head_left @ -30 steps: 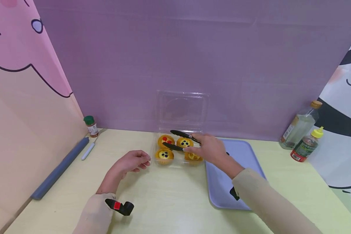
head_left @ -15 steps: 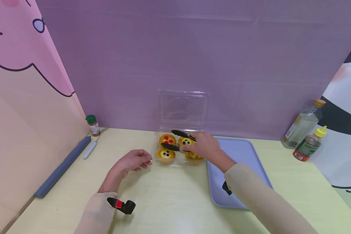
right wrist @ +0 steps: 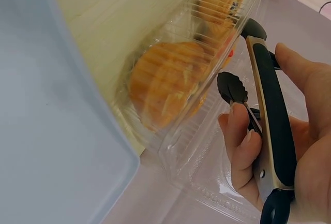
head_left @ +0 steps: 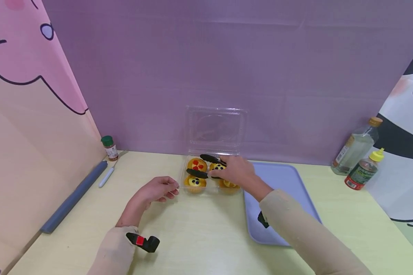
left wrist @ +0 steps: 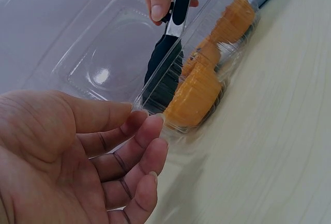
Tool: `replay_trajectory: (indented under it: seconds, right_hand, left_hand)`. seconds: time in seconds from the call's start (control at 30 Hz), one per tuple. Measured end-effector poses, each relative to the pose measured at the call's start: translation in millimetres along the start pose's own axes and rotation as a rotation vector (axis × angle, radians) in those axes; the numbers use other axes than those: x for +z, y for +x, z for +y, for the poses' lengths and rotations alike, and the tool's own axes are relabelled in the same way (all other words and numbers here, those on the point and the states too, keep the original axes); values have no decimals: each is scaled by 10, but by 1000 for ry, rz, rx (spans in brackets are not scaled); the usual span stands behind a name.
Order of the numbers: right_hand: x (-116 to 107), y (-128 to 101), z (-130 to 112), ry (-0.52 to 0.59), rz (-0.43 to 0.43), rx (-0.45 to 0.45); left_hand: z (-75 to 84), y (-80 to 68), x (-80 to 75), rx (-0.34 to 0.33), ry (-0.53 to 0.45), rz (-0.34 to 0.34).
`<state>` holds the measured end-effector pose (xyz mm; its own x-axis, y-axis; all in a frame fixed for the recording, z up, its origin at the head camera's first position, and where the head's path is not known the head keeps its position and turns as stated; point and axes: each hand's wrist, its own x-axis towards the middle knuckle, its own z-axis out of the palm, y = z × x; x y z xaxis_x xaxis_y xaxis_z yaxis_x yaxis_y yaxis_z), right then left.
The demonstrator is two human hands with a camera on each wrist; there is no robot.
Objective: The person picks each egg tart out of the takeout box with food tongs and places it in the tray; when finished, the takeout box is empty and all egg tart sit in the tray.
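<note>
The left hand is resting on the table just beside the near left corner of the clear box. Its fingers are lying relaxed and slightly curled, with the tips touching the box rim and gripping nothing. The right hand is reaching over the box from the right and holding a pair of black tongs, with the fingers and thumb wrapped round the handles. The tong tips are standing apart above the tarts. Four tarts are sitting in the box, whose lid is standing open against the purple wall. A blue tray is lying to the right of the box. Two bottles are standing at the far right, and a small spice jar at the far left.
</note>
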<state>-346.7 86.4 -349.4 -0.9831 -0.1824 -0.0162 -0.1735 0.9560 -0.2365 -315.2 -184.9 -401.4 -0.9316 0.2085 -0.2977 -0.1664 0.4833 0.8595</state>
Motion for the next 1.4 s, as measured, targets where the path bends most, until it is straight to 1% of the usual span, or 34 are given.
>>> replay_trajectory:
  seconds: [0.17,0.3,0.8,0.87,1.13,1.27,1.4]
  right_hand:
    - [4,5,-22,25,-10,4]
    - [-35,1,-51,44,-29,16]
    - [-149,38,-114,39,-111,70]
    - [-156,42,-112,47,-111,75]
    - [-148,41,-92,99,-156,99]
    - [-168,46,-97,106,-146,119]
    - [-188,59,-113,89,-143,126]
  left_hand:
    - [2,-13,6,-6,3,1]
    - [12,-11,6,-7,-1,6]
    - [-1,-1,14,-12,-5,2]
    - [-9,-4,11,-11,0,2]
    - [-14,-24,12,-9,-1,-5]
    - [5,-18,22,-4,6,0]
    - [22,-2,31,1,1,-1]
